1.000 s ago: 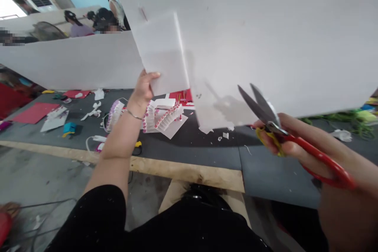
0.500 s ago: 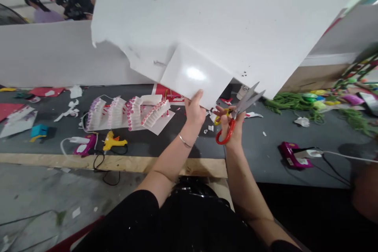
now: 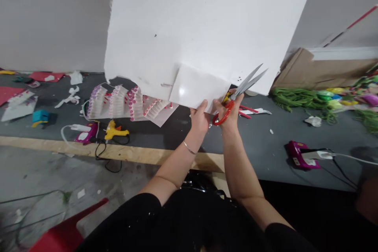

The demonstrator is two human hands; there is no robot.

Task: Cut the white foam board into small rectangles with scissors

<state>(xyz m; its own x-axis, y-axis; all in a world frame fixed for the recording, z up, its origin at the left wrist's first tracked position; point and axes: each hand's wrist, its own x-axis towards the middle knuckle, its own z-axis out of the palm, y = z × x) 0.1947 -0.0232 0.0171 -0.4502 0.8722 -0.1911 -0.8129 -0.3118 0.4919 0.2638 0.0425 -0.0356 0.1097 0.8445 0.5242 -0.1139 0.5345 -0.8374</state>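
Since one second ago, the scissors [image 3: 234, 95] have come from the right side of the frame to near its middle, and our right hand [image 3: 232, 120] is now close beside our left hand [image 3: 201, 120]. The small white card [image 3: 196, 88] sits in the middle of the frame, in front of the low part of the big white sheet [image 3: 206, 27]. The card is flat and smooth, with four sides and a shiny spot. The sheet looks dull and stiff, and its left edge is rough and torn. The scissors have grey metal blades, a round red loop and a bit of yellow on the handles.

The blades point to the upper right, a little apart, so the scissors' long line slants up from lower left. The card's long line tips down to the right.

Our left fingers pinch the card's bottom edge, thumb on top. Our right fingers curl around the scissors' handles, and some seem to touch the card's right corner.

At middle left, frilly white strips [image 3: 136, 104] with pink and purple edges stand on the dark grey table [image 3: 256, 138]. A yellow glue gun [image 3: 117, 132] lies below them.
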